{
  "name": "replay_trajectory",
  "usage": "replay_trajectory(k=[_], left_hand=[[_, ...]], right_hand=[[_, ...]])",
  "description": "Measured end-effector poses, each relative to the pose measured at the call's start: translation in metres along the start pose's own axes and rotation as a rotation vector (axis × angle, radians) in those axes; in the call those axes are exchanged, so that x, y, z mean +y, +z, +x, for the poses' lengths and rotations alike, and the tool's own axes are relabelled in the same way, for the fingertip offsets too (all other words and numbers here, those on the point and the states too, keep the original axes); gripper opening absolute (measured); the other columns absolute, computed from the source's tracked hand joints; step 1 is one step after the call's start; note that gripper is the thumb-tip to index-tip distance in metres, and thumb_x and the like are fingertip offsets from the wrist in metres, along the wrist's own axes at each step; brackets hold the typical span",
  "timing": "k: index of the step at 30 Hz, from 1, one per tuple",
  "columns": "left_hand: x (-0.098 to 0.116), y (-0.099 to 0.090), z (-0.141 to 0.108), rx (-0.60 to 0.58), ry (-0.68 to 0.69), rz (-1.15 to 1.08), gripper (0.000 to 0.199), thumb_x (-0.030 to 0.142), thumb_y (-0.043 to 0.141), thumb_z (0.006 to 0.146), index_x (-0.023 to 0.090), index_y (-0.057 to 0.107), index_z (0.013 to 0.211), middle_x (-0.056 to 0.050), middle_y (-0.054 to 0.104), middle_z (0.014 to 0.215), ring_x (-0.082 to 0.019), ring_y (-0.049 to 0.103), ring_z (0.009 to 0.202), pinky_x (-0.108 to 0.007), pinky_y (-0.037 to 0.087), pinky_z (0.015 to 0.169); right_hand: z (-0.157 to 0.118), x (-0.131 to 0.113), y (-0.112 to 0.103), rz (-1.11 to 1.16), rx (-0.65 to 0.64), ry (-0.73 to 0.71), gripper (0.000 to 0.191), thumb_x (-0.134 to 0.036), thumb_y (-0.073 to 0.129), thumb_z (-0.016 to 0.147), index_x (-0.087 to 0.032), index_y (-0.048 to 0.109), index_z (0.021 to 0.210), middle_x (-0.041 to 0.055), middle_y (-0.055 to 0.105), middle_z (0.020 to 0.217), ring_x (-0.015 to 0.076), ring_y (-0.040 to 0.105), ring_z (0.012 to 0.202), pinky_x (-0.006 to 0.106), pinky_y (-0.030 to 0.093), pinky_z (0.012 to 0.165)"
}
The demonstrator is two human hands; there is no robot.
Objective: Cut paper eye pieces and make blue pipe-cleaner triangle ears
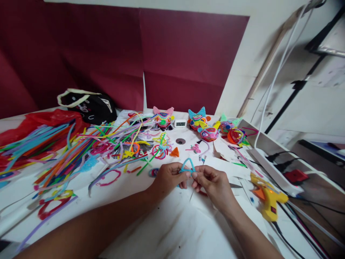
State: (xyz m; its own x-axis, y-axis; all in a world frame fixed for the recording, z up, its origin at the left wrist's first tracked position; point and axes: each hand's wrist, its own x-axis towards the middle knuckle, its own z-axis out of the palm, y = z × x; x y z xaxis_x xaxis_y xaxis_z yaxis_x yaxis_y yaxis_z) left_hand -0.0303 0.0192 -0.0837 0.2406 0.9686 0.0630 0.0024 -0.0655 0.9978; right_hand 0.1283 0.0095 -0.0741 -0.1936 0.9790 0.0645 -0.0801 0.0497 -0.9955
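Between my two hands is a light blue pipe cleaner (188,160) bent into a small triangle with its peak pointing up. My left hand (172,175) pinches its left lower corner between thumb and fingers. At the other corner, my right hand (210,180) pinches it the same way, the thumbs close together. Just beyond the hands lie an orange pipe-cleaner triangle (174,152) and a small pink twisted piece (194,148). Scissors (235,186) show partly behind my right hand.
Loose pipe cleaners (67,154) heap at the left beside a red plastic bag (54,120) and a black bag (97,108). Colourful animal heads (198,120) stand at the back near a small digital clock (180,123). A yellow glue gun (269,199) and power strip (276,172) lie at the right.
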Motion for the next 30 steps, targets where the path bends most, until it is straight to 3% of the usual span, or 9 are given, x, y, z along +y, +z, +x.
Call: replay_trajectory(k=[5,11,20,30], left_hand=[[0.005,0.002,-0.001,0.046,-0.032,-0.043,0.015,0.025,0.064,0.072,0.011,0.062,0.07,0.002,0.058,0.048,-0.009,0.053,0.043,-0.02,0.045,0.047],[0.003,0.002,-0.001,0.049,-0.033,-0.034,0.014,0.026,0.064,0.072,0.012,0.06,0.069,0.002,0.058,0.048,-0.008,0.052,0.043,-0.02,0.044,0.047],[-0.002,0.001,-0.005,0.05,0.036,0.204,0.022,0.034,0.058,0.077,0.014,0.061,0.07,0.002,0.056,0.046,-0.009,0.052,0.041,-0.02,0.043,0.045],[-0.002,0.0,-0.006,0.091,0.044,0.331,0.022,0.032,0.056,0.077,0.014,0.063,0.066,0.002,0.054,0.043,-0.009,0.051,0.04,-0.018,0.041,0.045]], right_hand=[[0.001,-0.002,0.001,0.054,0.003,0.05,0.036,-0.041,0.077,0.062,-0.014,0.065,0.082,-0.0001,0.063,0.054,0.0112,0.056,0.048,0.021,0.046,0.045],[0.0,-0.007,0.002,0.012,0.033,0.092,0.035,-0.046,0.076,0.061,-0.014,0.063,0.068,0.0005,0.061,0.05,0.0099,0.051,0.043,0.021,0.042,0.042],[-0.001,0.0,0.004,-0.049,0.015,0.097,0.035,-0.048,0.071,0.065,-0.014,0.062,0.067,-0.0002,0.059,0.048,0.0082,0.048,0.041,0.019,0.038,0.04],[-0.004,0.014,0.004,-0.301,0.037,-0.078,0.024,-0.039,0.057,0.081,-0.017,0.063,0.074,0.0,0.058,0.055,0.0125,0.052,0.049,0.023,0.039,0.046]])
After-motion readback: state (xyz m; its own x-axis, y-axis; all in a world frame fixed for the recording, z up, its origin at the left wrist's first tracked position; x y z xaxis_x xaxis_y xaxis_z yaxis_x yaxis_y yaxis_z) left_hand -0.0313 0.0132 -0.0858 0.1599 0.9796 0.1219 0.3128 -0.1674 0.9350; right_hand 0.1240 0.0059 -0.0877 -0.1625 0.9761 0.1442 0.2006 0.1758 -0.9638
